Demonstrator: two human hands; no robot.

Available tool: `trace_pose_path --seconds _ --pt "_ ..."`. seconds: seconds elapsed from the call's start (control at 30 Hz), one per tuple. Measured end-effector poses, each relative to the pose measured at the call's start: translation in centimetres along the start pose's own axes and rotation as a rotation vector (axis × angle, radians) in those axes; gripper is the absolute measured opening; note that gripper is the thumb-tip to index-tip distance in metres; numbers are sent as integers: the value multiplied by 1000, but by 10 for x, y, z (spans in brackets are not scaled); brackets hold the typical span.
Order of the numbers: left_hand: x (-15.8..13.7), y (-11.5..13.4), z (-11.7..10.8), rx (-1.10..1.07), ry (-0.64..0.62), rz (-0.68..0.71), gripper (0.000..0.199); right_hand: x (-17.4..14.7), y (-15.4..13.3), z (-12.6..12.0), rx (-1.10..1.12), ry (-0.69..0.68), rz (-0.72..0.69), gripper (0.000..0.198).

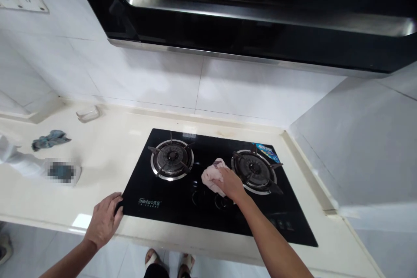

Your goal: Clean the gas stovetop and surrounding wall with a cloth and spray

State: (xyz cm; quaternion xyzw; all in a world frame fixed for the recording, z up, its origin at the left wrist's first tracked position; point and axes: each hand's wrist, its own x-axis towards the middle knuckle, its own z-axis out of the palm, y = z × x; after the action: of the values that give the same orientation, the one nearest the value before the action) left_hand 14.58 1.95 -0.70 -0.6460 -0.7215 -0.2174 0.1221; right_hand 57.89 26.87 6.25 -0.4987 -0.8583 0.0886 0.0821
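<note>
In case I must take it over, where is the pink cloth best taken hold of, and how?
Probably pinch the pink cloth by its bunched left part, coming from above and the left: that bulge sticks out uncovered, while the right hand lies over its right side.

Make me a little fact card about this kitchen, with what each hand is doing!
Right hand: pressing a pale pink cloth on the glass
Left hand: at the front left corner of the gas cooktop
Burners: two, with the cloth between them
Sticker: blue, back right corner
Countertop: cream, with a crumpled blue-grey rag at left
Above: black range hood
</note>
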Motion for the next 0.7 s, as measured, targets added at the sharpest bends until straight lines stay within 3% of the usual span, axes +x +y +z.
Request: trace_pose_path --seconds 0.2,0.4,0.53,0.63,0.7 --pt "0 -5 2 16 40 58 28 -44 21 -10 -94 -30 233 44" --pt "1 -8 5 29 41 80 27 -78 42 -4 -112 -23 251 44" --pt "1 -5 4 31 27 68 28 -136 110 13 -39 -39 270 44" --pt "1 -4 4 33 25 62 28 -177 180 14 -32 -24 547 54" --pt "1 -4 4 37 26 65 27 -193 215 11 -78 54 737 60"
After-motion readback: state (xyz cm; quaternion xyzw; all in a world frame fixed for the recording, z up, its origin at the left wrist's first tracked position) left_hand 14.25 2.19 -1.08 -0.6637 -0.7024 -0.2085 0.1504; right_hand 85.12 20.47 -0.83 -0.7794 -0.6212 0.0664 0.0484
